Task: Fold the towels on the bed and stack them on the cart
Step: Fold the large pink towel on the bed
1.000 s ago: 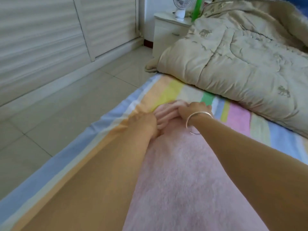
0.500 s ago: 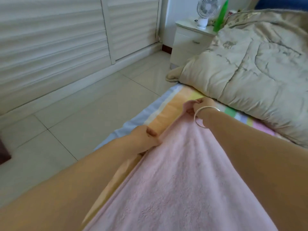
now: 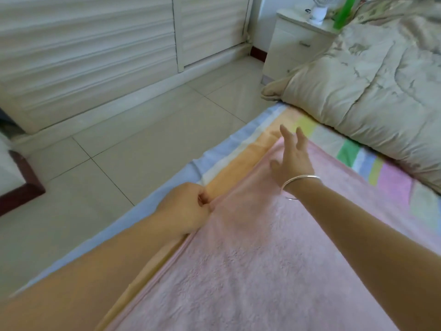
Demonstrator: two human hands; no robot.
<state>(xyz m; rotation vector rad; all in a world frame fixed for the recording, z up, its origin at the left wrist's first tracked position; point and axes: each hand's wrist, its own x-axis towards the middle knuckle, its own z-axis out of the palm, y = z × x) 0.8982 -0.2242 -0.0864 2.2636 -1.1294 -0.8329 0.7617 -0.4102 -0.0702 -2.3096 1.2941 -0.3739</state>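
Pink towel [image 3: 274,259] is spread flat on the striped bedsheet [image 3: 238,154], near the beige quilt [image 3: 370,87]. Its left edge is pinched by the clenched left hand [image 3: 188,209], as it was half a second ago. The far corner, gripped then by the right hand [image 3: 292,161], has been let go. That hand is now held over it, fingers spread, with a bracelet [image 3: 300,180] on the wrist.
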